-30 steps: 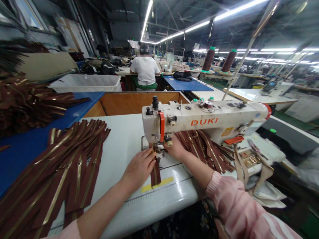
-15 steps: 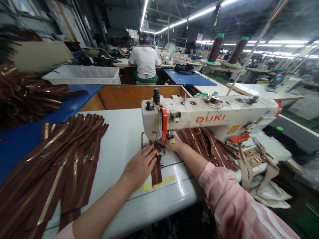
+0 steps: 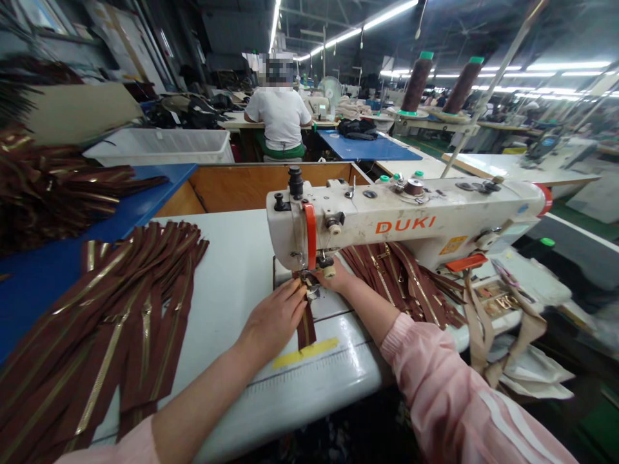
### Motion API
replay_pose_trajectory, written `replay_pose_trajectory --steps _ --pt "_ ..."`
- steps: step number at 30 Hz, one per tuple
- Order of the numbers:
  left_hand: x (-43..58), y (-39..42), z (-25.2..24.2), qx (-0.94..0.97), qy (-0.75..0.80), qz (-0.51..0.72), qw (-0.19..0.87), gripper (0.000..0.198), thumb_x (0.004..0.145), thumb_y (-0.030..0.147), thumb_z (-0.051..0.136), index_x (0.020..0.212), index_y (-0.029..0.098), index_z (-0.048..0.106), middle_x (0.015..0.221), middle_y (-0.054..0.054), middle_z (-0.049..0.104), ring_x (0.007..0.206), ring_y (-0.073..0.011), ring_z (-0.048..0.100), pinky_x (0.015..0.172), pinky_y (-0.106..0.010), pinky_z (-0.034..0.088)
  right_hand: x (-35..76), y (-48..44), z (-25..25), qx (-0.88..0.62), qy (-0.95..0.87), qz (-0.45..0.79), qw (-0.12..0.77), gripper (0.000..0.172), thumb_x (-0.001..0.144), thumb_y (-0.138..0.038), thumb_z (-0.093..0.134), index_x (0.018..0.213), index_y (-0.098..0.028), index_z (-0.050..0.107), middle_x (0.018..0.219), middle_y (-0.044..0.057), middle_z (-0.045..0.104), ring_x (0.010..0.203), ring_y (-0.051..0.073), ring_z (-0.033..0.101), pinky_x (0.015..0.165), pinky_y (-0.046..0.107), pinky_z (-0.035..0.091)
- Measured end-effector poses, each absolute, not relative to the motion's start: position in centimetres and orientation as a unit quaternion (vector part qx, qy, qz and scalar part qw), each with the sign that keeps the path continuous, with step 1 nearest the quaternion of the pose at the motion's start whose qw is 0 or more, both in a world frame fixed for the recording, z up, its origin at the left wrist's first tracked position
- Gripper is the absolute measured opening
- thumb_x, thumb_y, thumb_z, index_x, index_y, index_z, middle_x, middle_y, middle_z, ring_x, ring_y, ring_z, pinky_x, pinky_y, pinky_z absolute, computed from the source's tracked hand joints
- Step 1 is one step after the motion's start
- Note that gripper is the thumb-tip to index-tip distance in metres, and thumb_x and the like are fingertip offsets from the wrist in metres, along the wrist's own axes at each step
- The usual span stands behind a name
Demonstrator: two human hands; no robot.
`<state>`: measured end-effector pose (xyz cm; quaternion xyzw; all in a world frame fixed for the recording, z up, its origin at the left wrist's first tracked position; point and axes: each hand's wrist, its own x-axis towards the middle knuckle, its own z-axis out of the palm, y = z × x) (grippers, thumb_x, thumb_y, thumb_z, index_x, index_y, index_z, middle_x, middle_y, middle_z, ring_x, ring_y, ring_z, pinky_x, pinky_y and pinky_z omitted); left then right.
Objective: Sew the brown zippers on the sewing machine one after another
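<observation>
A brown zipper (image 3: pixel 305 325) with gold-coloured teeth runs lengthwise under the needle area of the white sewing machine (image 3: pixel 358 222). My left hand (image 3: pixel 275 312) presses its fingertips together on the zipper, just left of and in front of the presser foot (image 3: pixel 309 278). Beyond the foot, my right hand (image 3: pixel 337 276) reaches in from the right under the machine head. Its fingertips are hidden behind the foot and the needle parts, so their grip on the zipper does not show. The zipper's near end lies on the table, close to a yellow tape strip (image 3: pixel 305 354).
Loose brown zippers (image 3: pixel 120 316) spread over the table's left side, and more zippers (image 3: pixel 396 277) lie under the machine arm. A bundle (image 3: pixel 53 187) rests on the blue table (image 3: pixel 164 183). Thread cones (image 3: pixel 416 84) stand behind. A person (image 3: pixel 278 116) sits ahead, back turned.
The zipper has slid away from me under the foot, so less of its near end shows. My left hand stays against it. The view has shifted slightly.
</observation>
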<state>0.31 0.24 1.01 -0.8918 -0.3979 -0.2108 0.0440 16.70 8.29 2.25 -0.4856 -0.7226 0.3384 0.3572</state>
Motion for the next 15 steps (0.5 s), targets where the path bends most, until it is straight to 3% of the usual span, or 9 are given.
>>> replay_pose_trajectory --steps 7,15 --pt "0.21 -0.14 0.3 -0.885 -0.41 -0.215 0.04 0.04 0.097 0.029 0.03 0.119 0.012 0.058 0.122 -0.013 0.062 0.12 -0.0234 0.053 0.101 -0.042 0.045 17.18 8.19 2.81 -0.437 -0.771 0.323 0.331 0.013 0.072 -0.015 0.062 0.081 -0.018 0.071 0.083 0.001 0.072 0.094 0.02 0.063 0.094 0.031 0.044" --pt "0.36 0.03 0.49 -0.881 -0.418 -0.218 0.028 0.038 0.096 0.029 0.031 0.119 0.013 0.057 0.124 -0.013 0.061 0.121 -0.0233 0.052 0.101 -0.043 0.045 16.84 8.51 1.98 -0.435 -0.753 0.324 0.371 0.011 0.072 -0.019 0.063 0.081 -0.017 0.07 0.081 0.002 0.071 0.088 0.021 0.063 0.089 0.031 0.047"
